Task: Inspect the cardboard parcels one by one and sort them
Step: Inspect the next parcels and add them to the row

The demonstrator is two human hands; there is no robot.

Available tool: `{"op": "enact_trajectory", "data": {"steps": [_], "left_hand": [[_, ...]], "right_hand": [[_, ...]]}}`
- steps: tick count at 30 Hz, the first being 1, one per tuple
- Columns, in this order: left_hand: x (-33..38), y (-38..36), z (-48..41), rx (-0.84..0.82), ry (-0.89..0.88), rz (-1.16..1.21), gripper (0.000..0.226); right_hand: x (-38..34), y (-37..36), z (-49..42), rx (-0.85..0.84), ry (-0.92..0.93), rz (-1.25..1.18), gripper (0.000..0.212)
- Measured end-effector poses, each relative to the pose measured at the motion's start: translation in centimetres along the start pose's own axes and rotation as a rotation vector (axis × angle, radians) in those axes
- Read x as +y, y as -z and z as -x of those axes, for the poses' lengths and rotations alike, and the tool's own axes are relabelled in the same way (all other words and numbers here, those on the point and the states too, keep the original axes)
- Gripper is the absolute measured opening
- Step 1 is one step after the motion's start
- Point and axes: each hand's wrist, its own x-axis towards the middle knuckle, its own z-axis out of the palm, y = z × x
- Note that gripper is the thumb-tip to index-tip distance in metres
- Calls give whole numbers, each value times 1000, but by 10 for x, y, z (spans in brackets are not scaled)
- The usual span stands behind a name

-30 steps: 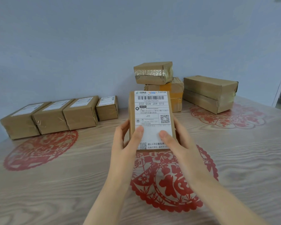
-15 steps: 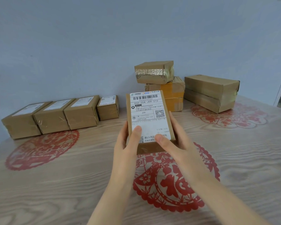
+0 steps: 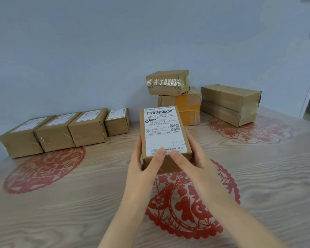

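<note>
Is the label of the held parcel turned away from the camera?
No, the label on the parcel faces the camera, with its barcode and printed text in plain view.

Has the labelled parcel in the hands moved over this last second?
Yes. The held parcel has come down and tipped flatter: its top edge now sits lower against the orange-taped parcel behind it, and its near side shows.

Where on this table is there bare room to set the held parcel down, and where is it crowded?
Free: the near-left table before the row of four labelled parcels; the near-right stretch before the long boxes. Crowded: the back edge, with that row, the stacked parcels and those boxes.
</note>
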Motion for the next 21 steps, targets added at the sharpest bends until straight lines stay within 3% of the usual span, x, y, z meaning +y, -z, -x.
{"op": "enact_trajectory", "data": {"steps": [7, 12, 16, 21], "left_hand": [[1, 2, -1, -29, -3, -1, 101], [2, 1, -2, 52, 12, 23, 90], [-1, -1, -2, 45, -8, -14, 95], [-2, 0, -2, 46, -51, 4, 92]], "right_hand": [[-1, 2, 0, -5, 16, -16, 78], [-1, 1, 2, -20, 12, 3, 83], [-4, 1, 3, 43, 40, 21, 59], [-6, 1, 5, 55, 60, 21, 71]]}}
